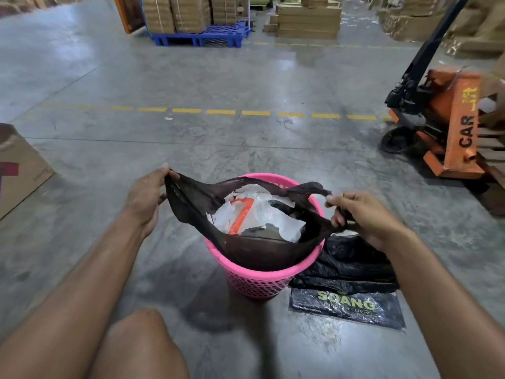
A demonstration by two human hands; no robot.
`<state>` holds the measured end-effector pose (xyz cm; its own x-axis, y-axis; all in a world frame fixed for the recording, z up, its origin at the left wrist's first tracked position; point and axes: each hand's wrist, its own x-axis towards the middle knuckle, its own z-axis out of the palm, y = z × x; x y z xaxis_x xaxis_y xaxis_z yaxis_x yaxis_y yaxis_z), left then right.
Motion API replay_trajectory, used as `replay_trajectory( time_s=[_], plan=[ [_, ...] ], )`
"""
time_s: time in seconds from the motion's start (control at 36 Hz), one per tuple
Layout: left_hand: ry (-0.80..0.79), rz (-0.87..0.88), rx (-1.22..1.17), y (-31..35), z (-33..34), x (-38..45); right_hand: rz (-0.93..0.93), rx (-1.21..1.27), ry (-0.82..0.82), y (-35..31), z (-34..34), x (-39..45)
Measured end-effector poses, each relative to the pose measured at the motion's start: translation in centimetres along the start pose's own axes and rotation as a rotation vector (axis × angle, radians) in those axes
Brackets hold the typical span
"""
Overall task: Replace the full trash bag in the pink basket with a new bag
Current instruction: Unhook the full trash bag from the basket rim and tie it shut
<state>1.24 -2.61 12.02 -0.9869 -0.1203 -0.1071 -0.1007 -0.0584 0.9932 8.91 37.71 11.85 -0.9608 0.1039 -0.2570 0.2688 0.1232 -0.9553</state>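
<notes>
A pink mesh basket (254,283) stands on the concrete floor in front of me. Inside it sits a thin black trash bag (254,250), stuffed with white plastic and an orange strip (241,216). My left hand (146,196) pinches the bag's left handle, pulled up and out over the rim. My right hand (360,214) grips the right handle, stretched past the basket's right side. The bag's mouth is held wide. A crumpled black bag (347,266) lies on the floor right of the basket, beside a flat black packet with green lettering (347,307).
An orange pallet jack (448,124) stands at the right. A cardboard box (19,165) sits at the left edge. A dashed yellow line (218,112) crosses the floor. Stacked cartons on a blue pallet (199,36) stand far back. My knee (142,340) is low in view.
</notes>
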Motion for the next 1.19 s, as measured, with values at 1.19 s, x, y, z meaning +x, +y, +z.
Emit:
replay_trajectory(
  time_s=[1.19],
  plan=[
    [-0.761, -0.113, 0.173, -4.5, 14.2, -0.4, -0.529, -0.476, 0.241, -0.5, 8.6, 4.2]
  ],
)
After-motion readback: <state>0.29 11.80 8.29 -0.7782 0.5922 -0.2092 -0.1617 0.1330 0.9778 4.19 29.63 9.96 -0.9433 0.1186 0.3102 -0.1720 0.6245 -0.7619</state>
